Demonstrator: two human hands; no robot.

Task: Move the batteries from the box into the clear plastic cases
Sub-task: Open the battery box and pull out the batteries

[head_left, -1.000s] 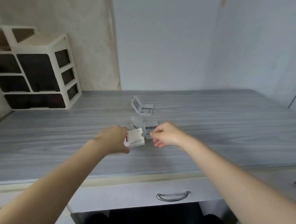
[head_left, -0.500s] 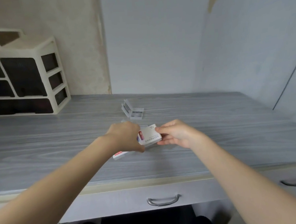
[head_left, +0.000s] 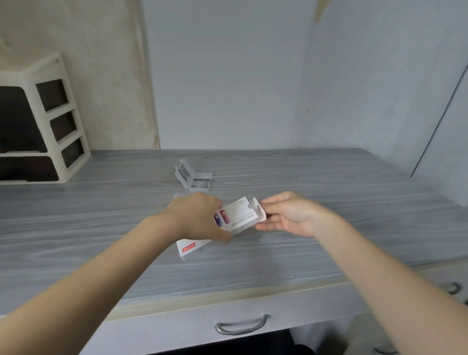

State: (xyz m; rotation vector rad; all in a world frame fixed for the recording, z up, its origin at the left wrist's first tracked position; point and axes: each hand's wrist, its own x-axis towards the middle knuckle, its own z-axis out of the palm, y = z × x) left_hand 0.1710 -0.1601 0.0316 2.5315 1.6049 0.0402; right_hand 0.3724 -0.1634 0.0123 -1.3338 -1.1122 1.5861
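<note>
Drawer unit (head_left: 19,132): over on the far left, cream frame with dark drawers, sitting at the back of the tabletop (head_left: 60,222) against the wall.
Second box (head_left: 189,247): white with a red label, lying flat on the tabletop, partly tucked under the left hand.
Left hand (head_left: 199,218): knuckles up, fingers curled round the left end of the battery box, thumb underneath, a firm hold.
Battery box (head_left: 238,217): there it is, held up off the tabletop between both hands, white with a red and blue print at its left end and "10" printed near the top edge; its end flap (head_left: 258,209) on the right stands open.
Batteries: cannot be seen from here; the box hides whatever is inside.
Clear case (head_left: 195,178): lying open behind the hands, well apart from the box, lid tilted up on the left; another clear piece peeks out just behind the left hand.
Right hand (head_left: 290,214): palm turned in, fingers lightly pinched at the open flap end of the box.
Drawer handle (head_left: 241,325): metal, below the tabletop's front edge.
</note>
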